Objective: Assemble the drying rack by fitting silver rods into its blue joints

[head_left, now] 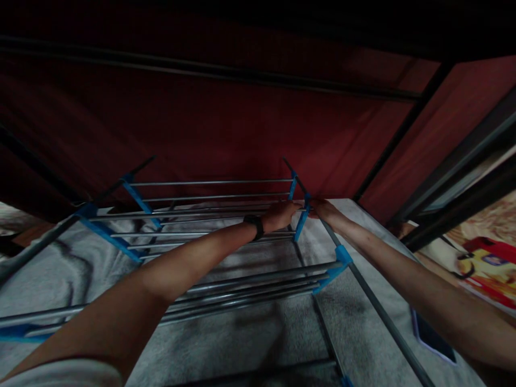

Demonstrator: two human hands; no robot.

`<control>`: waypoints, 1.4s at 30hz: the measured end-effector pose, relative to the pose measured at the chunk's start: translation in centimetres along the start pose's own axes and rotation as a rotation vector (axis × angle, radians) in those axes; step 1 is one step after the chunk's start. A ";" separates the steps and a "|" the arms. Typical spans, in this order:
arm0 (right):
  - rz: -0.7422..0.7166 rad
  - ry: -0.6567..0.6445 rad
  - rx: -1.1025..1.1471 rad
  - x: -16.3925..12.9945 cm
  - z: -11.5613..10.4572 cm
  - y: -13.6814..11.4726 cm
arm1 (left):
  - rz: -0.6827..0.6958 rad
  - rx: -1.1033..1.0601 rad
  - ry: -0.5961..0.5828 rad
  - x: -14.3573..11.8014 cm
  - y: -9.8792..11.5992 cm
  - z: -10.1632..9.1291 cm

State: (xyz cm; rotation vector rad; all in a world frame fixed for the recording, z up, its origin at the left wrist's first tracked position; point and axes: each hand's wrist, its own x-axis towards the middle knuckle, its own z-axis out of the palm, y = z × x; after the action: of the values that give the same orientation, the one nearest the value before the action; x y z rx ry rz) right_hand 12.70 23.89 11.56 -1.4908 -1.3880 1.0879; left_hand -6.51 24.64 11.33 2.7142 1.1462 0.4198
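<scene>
Rack (pixel 226 236) joint (pixel 303 210) (blue) gripped by 2 hands.

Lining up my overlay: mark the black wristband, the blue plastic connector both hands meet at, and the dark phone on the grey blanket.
Black wristband (pixel 255 226), head view, on its outer face.
Blue plastic connector (pixel 301 219), head view, mid-length.
Dark phone (pixel 433 337), head view, screen centre.

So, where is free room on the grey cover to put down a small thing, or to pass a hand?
The grey cover is bare under the near rods, and between the right upright bar and the dark flat item. It is crowded at the far blue bracket, where the left hand and right hand meet.
</scene>
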 end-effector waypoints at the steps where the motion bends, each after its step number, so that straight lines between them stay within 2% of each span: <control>1: 0.005 -0.008 -0.001 -0.1 0.0 0.0 | -0.002 -0.008 -0.010 0.0 0.1 -0.2; 4: 0.000 -0.008 -0.001 -0.3 -0.1 0.3 | -0.005 -0.017 -0.002 0.2 0.3 -0.5; 9: -0.099 0.010 -0.047 -0.2 -0.1 1.3 | -0.002 -0.004 0.075 1.0 0.1 -0.3; 18: -0.073 0.001 -0.155 1.1 -0.6 1.4 | 0.020 0.004 0.085 1.2 -0.1 -0.2; 21: -0.078 -0.006 -0.178 1.1 -0.5 1.3 | -0.010 0.014 0.072 1.1 0.1 -0.4; 30: -0.042 -0.005 -0.188 1.3 -0.2 1.6 | -0.014 0.010 0.099 1.2 0.0 0.0; 37: -0.033 0.020 -0.154 2.0 0.0 2.4 | -0.020 0.076 0.061 1.0 0.3 -0.2; 42: -0.040 0.020 -0.127 1.4 0.2 2.1 | 0.051 0.114 0.061 0.9 0.1 -0.3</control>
State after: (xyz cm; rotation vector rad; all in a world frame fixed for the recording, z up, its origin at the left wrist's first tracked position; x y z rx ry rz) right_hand 13.16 25.19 9.42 -1.5528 -1.4901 0.9739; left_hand -5.91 25.23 11.87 2.8525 1.1523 0.4610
